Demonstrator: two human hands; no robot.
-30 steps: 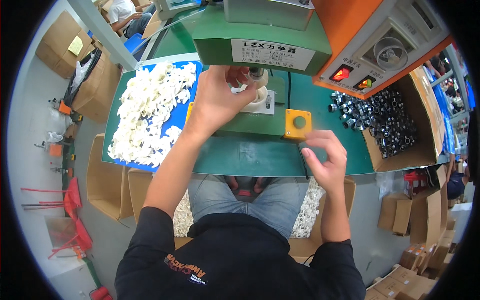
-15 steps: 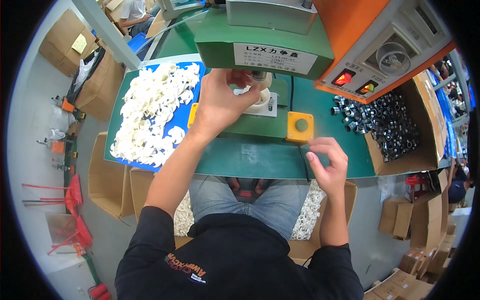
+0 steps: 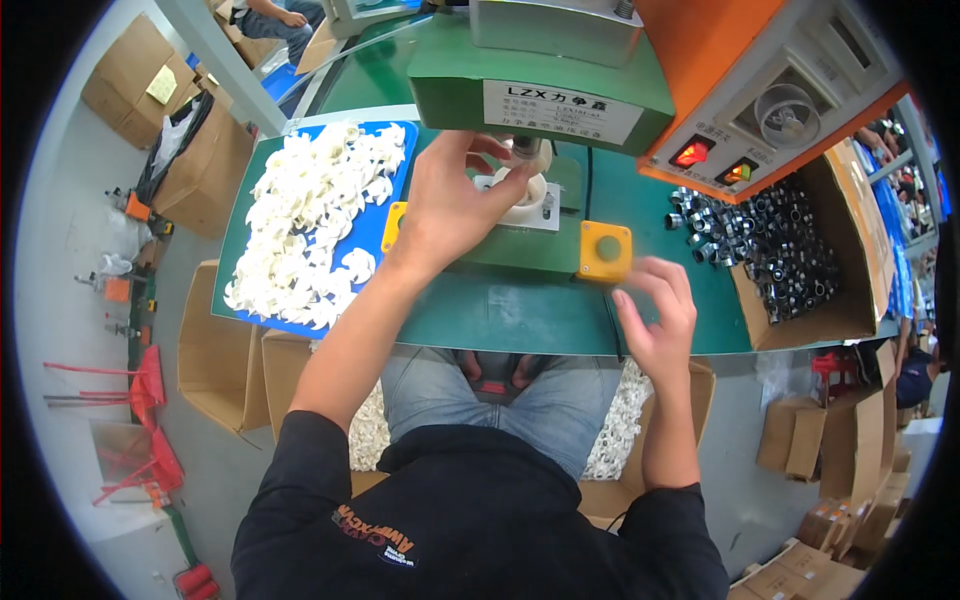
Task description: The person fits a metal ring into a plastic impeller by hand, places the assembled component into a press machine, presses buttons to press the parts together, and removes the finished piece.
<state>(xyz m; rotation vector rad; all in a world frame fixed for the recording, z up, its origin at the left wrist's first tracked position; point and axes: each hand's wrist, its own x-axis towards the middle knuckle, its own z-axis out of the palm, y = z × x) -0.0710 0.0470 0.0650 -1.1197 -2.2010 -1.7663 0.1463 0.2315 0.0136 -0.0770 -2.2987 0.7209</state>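
Note:
My left hand reaches into the green press with thumb and fingers closed around a white plastic fitting. The fitting sits on the press's metal plate, directly below the metal ram; my fingers partly hide it. My right hand holds nothing, its thumb and slightly blurred fingers apart. It hovers by the table's front edge, just right of and below a yellow box with a green push button, without clearly touching it.
Left of the press, a blue tray bears heaped curved white plastic pieces. A second yellow box is partly behind my left wrist. Dark metallic rings spill from a cardboard box at right. An orange control cabinet overhangs the table.
My right hand's fingers have risen slightly toward the yellow button box. My left hand stays at the fitting under the ram. The whole view has shifted a little.

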